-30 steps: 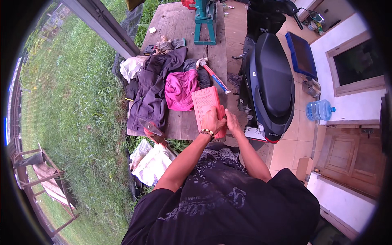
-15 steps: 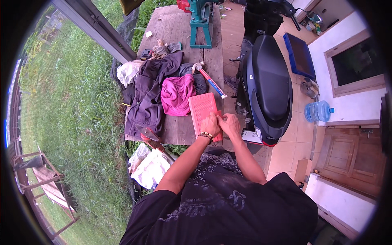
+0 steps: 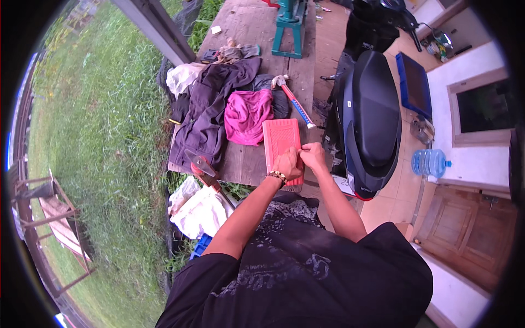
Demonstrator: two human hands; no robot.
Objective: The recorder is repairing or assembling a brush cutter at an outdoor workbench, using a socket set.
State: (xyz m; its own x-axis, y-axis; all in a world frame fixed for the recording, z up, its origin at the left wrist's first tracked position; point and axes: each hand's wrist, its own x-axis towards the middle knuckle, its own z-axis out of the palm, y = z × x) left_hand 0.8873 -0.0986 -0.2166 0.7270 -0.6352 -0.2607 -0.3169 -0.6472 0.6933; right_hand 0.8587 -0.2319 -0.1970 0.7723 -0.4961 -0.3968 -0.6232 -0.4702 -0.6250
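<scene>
A flat red plastic case (image 3: 281, 136) with a textured lid lies near the front edge of the wooden table. My left hand (image 3: 287, 165) rests on its nearer half, fingers curled and closed against it; a beaded bracelet circles that wrist. At the case's right edge, my right hand (image 3: 313, 156) pinches with thumb and fingers close together. The hands cover the small part of the edge between them. Just beyond the case lies a hammer (image 3: 295, 102) with a red and blue handle. A bundled pink cloth (image 3: 249, 117) sits to the left of the case.
Dark trousers (image 3: 205, 120) spread over the wooden table (image 3: 249, 168). A green metal stand (image 3: 287, 38) rises at its far end. A parked scooter (image 3: 369, 109) stands close on the right. White bags (image 3: 201, 213) hang low by the near left corner, beside a red-brown clamp-like tool (image 3: 203, 168).
The view has shifted, so the table and scooter appear further right and slightly higher. Both hands stay on the case, the right one slightly further along its right edge, away from me.
</scene>
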